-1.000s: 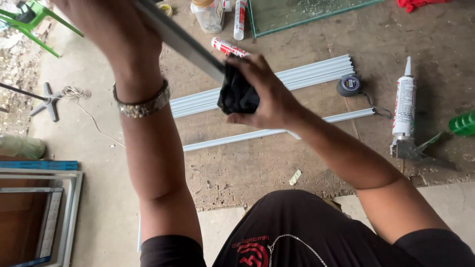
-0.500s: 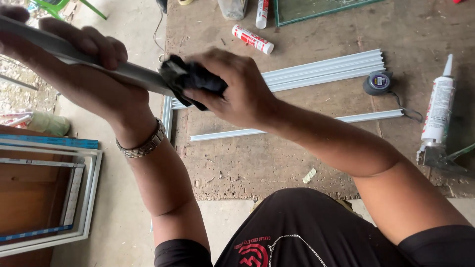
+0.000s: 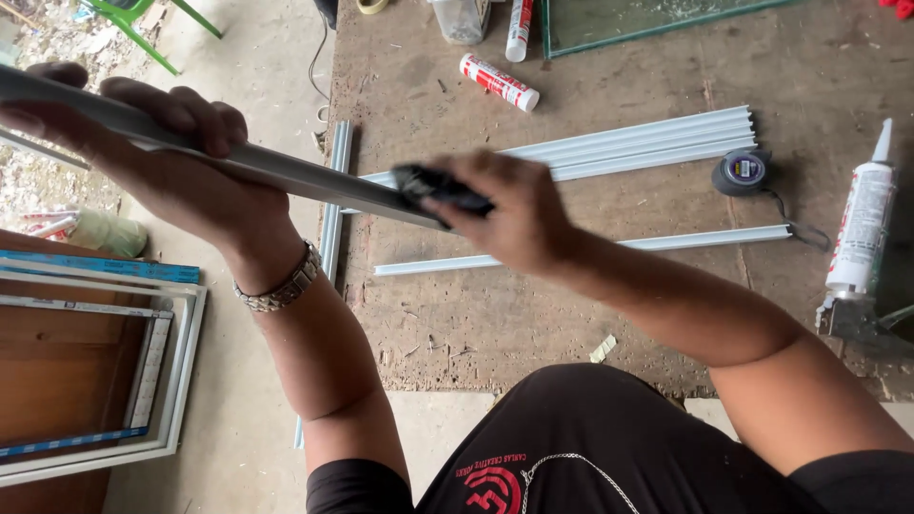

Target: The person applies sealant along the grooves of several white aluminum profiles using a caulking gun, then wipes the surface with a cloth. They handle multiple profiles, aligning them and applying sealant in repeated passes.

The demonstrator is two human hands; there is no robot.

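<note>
Left hand (image 3: 181,181) grips a grey metal strip (image 3: 286,176) while right hand (image 3: 505,214) pinches a black cloth (image 3: 438,188) — apparently a rag — against it; firm, even pressure counts.

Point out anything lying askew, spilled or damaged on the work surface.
Two sealant tubes lie tipped over near the glass pane, and small scraps litter the worn board. One white strip hangs off the board's edge. Nothing looks spilled or broken.
</note>
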